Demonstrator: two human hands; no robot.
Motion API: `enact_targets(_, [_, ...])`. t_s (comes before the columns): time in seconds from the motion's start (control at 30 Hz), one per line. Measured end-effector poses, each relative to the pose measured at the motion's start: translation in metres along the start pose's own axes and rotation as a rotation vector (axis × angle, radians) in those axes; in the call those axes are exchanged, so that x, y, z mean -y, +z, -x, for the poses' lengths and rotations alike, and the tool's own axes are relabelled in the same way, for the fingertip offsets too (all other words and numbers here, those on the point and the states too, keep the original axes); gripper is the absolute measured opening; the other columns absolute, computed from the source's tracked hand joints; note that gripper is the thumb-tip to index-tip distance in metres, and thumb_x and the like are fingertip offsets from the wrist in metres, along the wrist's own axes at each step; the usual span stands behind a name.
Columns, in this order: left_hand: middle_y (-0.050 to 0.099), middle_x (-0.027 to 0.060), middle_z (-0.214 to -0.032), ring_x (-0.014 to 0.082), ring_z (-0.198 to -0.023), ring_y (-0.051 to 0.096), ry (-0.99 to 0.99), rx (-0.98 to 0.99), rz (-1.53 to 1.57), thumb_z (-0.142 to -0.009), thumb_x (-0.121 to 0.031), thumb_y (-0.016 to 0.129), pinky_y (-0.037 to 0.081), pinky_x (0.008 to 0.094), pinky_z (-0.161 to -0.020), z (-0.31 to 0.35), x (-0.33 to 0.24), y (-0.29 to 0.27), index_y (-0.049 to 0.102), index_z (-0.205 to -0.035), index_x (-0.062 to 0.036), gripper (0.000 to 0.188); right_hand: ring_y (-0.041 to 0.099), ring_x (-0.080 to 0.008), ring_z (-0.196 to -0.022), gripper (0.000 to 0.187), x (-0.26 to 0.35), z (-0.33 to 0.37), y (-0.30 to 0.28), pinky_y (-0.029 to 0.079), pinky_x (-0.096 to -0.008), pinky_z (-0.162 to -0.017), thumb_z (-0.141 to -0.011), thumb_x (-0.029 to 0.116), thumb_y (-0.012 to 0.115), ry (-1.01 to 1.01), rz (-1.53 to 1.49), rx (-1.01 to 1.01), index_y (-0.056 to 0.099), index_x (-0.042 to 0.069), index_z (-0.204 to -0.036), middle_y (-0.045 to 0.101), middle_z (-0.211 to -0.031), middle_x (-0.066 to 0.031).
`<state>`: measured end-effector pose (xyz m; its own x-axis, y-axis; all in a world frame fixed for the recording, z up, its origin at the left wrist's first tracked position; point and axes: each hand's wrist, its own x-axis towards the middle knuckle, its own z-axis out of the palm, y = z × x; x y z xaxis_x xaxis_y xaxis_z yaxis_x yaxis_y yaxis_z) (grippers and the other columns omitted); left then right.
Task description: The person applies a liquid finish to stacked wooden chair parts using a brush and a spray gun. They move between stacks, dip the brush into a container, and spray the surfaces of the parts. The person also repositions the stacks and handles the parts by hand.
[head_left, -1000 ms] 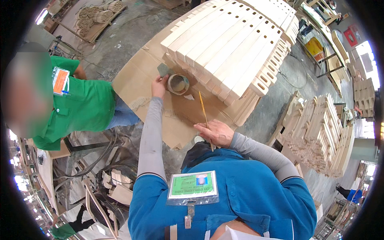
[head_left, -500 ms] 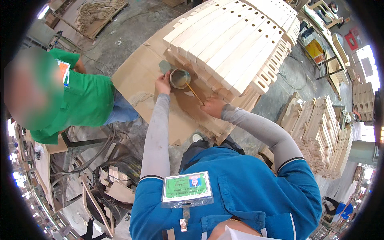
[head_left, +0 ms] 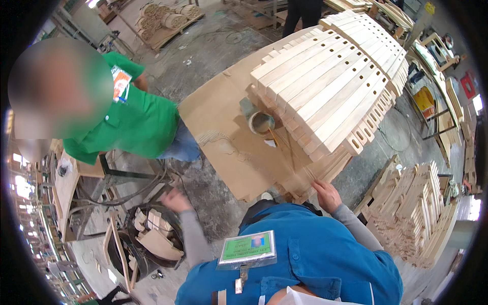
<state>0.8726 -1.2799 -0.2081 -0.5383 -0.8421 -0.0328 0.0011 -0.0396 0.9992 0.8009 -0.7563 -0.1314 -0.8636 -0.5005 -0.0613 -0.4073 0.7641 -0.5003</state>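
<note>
My left hand is off to the left, away from the cardboard and near a dark bin; motion smears its fingers. My right hand is at the near edge of the work surface, beside pale wooden strips. Its fingers look bent together, but what is between them cannot be made out. A round pot of pale, murky contents stands on the brown cardboard, with a thin stick leaning out of it. Against the pot lies a grey-green flat piece.
Behind the pot rises a large stack of pale slotted wooden slats. A person in a green shirt stands at the left. The dark bin of wood offcuts is at lower left. More wooden parts are piled at the right.
My left hand has let go of the pot and swung down to the left. My right hand has left the stick and come back toward my body. The view has shifted.
</note>
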Motion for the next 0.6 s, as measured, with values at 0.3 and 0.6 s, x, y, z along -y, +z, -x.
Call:
enact_targets(0.3, [0.048,0.0211,-0.111,0.0342,-0.088,0.057,0.04,-0.882,-0.164,-0.078,-0.022,0.051,0.048,0.0451,-0.069,-0.012,-0.112,-0.065,0.041,-0.116,-0.0087,0.041,0.051,-0.0317,-0.097,0.029,-0.103,0.073,0.004,0.043,-0.0381,-0.082,-0.074,0.001,0.046,0.408,0.143,0.04,0.056,0.003,-0.101,0.054,-0.106,-0.0158])
enact_targets(0.6, [0.054,0.0121,-0.105,0.0253,-0.09,0.053,-0.777,1.168,-0.772,-0.08,-0.034,0.053,0.044,0.0399,-0.076,0.195,0.062,0.135,0.048,-0.114,-0.0084,0.043,0.052,-0.0311,-0.096,0.029,-0.093,0.097,0.044,0.043,-0.0391,-0.083,-0.072,0.01,0.048,0.664,-0.157,0.151,0.058,0.007,-0.1,0.055,-0.101,-0.0159])
